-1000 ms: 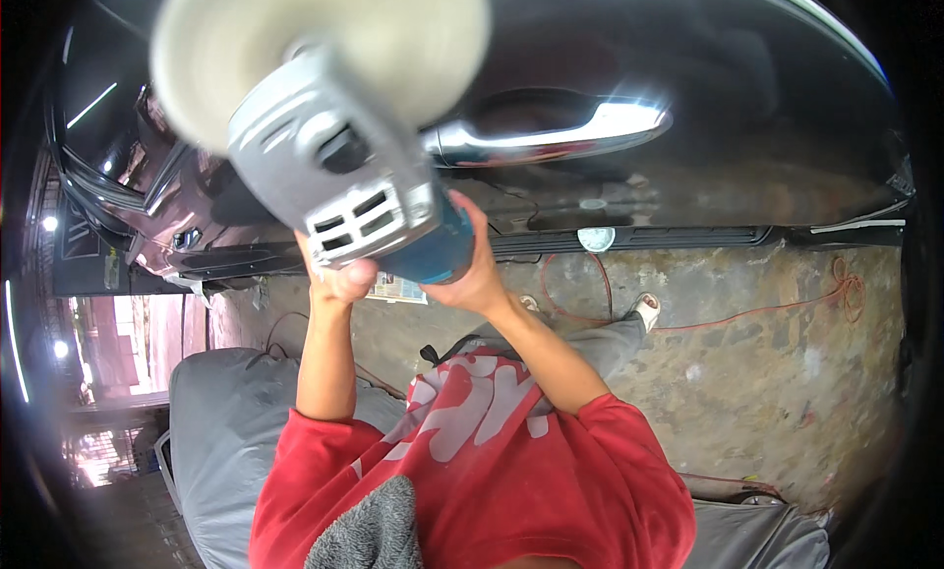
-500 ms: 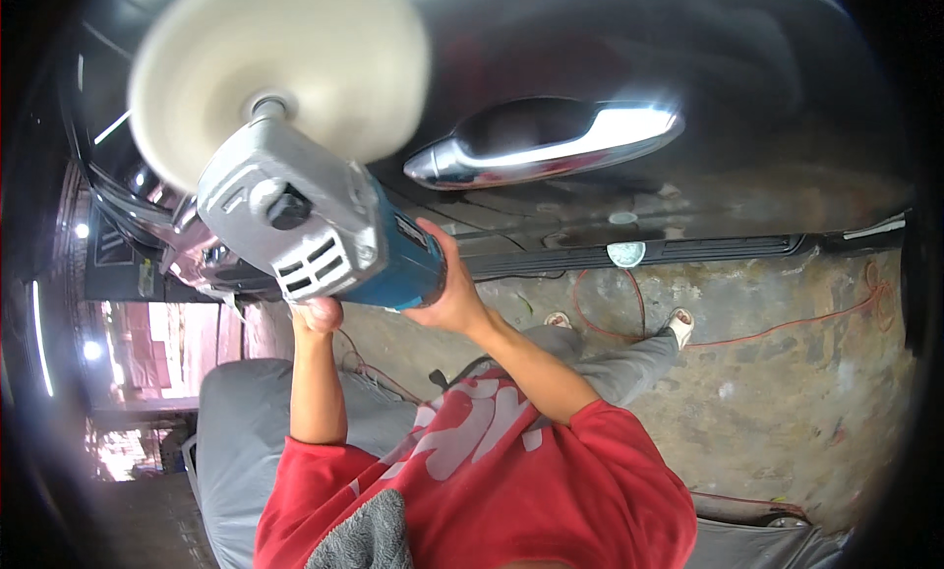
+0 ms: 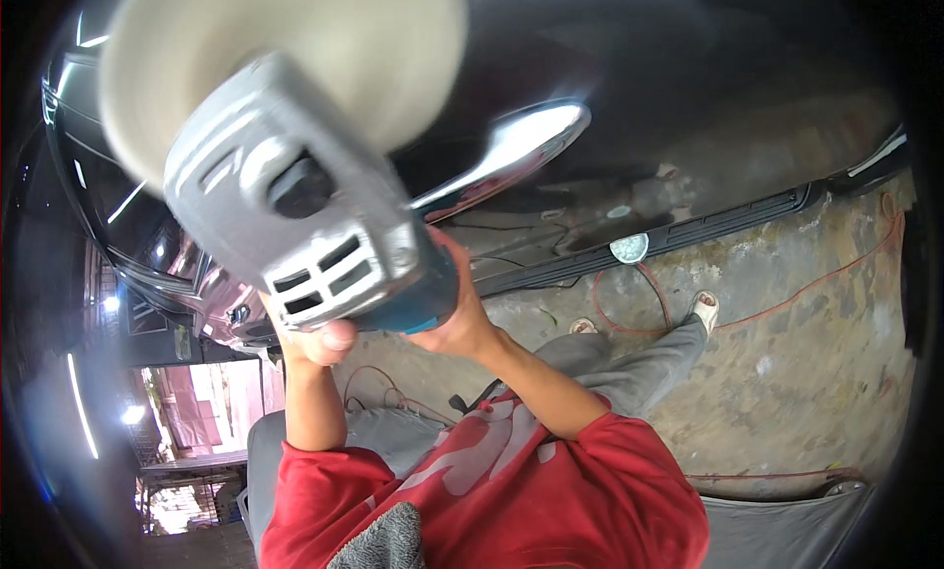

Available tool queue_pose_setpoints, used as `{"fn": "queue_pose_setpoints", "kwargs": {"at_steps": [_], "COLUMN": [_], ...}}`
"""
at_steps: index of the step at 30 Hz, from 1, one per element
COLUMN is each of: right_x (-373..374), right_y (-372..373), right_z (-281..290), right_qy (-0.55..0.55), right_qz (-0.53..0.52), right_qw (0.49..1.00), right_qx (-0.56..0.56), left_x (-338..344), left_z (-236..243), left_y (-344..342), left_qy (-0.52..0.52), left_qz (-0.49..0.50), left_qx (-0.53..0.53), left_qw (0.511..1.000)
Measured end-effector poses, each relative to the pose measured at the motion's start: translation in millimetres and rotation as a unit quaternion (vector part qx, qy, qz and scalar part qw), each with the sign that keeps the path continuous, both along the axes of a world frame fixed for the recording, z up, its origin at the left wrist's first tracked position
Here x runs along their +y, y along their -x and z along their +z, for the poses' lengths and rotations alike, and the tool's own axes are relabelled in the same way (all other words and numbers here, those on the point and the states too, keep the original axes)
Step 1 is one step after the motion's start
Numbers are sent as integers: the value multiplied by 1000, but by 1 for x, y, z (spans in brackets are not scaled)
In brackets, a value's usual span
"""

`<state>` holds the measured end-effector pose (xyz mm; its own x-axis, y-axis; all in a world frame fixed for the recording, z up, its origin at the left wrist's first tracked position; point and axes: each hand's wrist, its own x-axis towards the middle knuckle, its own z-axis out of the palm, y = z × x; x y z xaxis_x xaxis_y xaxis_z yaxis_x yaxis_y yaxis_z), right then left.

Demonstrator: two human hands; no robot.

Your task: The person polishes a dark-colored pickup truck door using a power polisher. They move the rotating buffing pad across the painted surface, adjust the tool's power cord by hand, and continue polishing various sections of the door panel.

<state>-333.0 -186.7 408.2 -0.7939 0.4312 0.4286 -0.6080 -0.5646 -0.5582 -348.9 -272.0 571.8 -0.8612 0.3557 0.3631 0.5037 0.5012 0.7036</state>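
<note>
Both my hands hold a power polisher with a silver gear head and a blue body. My right hand wraps the blue body close behind the head. Under the silver head, beside its vent slots, my left hand grips with the thumb showing; its other fingers are mostly hidden. The round cream polishing pad is smeared by motion in front of a black car door. Whether the pad touches the paint I cannot tell. A chrome door handle is partly covered by the polisher.
Below the door runs a dark side step with a pale round piece at its edge. A red cord loops over the concrete floor. Grey covers lie behind me, and a grey towel hangs over my red shirt.
The polisher looks larger and nearer, and now hides part of the door handle. The car and floor have tilted in view. Both hands keep their hold.
</note>
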Motion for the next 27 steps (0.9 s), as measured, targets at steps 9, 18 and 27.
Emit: {"fn": "queue_pose_setpoints", "kwargs": {"at_steps": [9,18,27], "right_x": [-30,9,94], "right_y": [-2,-7,-18], "right_z": [-15,-10,-7], "right_qy": [-152,-147,-73], "right_qz": [113,85,7], "right_qw": [982,985,996], "right_qx": [-28,-33,-44], "left_x": [-133,-59,44], "left_z": [-34,-22,-9], "left_y": [-9,-8,-4], "left_qy": [-113,-111,25], "left_qz": [52,40,4], "left_qx": [42,73,93], "left_qw": [991,990,995]}}
